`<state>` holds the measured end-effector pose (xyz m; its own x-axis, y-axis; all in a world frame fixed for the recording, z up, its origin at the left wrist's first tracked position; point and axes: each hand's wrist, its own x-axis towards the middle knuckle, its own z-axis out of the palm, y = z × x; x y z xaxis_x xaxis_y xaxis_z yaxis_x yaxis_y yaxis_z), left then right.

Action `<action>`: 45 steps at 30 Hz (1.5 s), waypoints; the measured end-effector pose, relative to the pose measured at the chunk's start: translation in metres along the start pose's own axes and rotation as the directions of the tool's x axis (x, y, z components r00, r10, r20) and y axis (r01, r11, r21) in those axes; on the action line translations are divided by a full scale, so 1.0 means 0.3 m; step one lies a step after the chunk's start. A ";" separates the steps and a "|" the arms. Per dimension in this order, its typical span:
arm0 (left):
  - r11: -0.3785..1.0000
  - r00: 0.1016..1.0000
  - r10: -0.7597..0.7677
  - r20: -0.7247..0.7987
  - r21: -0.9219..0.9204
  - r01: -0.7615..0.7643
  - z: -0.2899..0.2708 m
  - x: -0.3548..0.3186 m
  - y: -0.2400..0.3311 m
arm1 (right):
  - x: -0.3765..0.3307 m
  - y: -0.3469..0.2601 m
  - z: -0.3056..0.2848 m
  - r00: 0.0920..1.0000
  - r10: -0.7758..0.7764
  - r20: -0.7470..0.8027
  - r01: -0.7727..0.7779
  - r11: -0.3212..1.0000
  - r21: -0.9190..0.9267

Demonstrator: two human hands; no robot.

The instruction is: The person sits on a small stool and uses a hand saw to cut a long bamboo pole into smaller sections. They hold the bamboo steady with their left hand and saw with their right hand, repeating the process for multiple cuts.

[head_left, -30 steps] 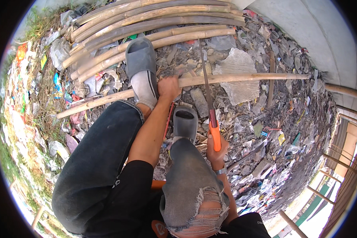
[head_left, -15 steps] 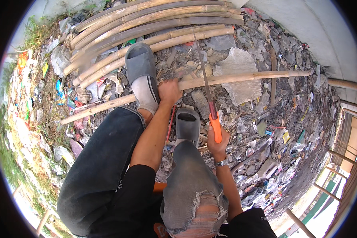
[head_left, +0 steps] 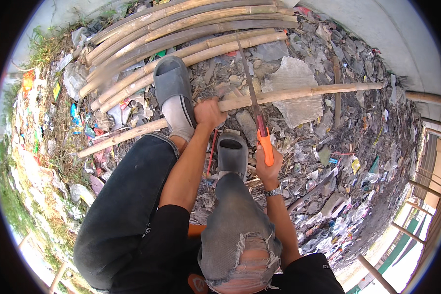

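Note:
My right hand (head_left: 268,164) is closed round the orange handle of a hand saw (head_left: 264,142). The saw's long dark blade points away from me and lies across a single bamboo pole (head_left: 299,94). That pole runs from the lower left to the right over the littered ground. Just left of the blade, my left hand (head_left: 209,112) grips the same pole, its fingers wrapped over it. My left foot, in a grey slide sandal (head_left: 173,81), rests on the pole beside that hand. The other sandal (head_left: 232,154) stands on the near side of the pole.
Several bamboo poles (head_left: 181,32) lie side by side beyond the sandal. A flat pale slab (head_left: 295,109) is under the pole to the right of the blade. Plastic scraps and rubble (head_left: 338,196) cover the ground. A grey wall (head_left: 392,34) rises at the far right.
My right hand and the saw have moved forward, away from me, with the blade still across the pole. My left hand and foot stay in place.

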<state>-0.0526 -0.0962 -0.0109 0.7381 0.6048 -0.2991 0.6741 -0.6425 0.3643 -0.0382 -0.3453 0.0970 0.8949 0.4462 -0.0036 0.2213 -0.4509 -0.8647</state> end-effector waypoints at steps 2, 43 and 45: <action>0.998 0.995 -0.037 0.090 -0.047 0.042 -0.051 0.000 0.039 | -0.090 0.018 -0.044 0.999 -0.031 -0.022 0.031 1.000 0.002; 0.981 0.922 -0.152 0.356 0.166 0.098 -0.155 0.097 0.083 | -0.485 0.017 -0.273 0.995 0.027 0.098 -0.013 0.991 -0.133; 0.980 0.936 -0.149 0.318 0.174 0.097 -0.157 0.089 0.059 | -0.288 0.001 -0.177 0.995 0.095 0.038 -0.097 0.994 0.042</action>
<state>-0.0224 -0.0694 0.0292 0.5993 0.5127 -0.6148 0.7373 -0.6528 0.1743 -0.0950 -0.4248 0.1238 0.8966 0.4301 -0.1051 0.1170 -0.4590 -0.8807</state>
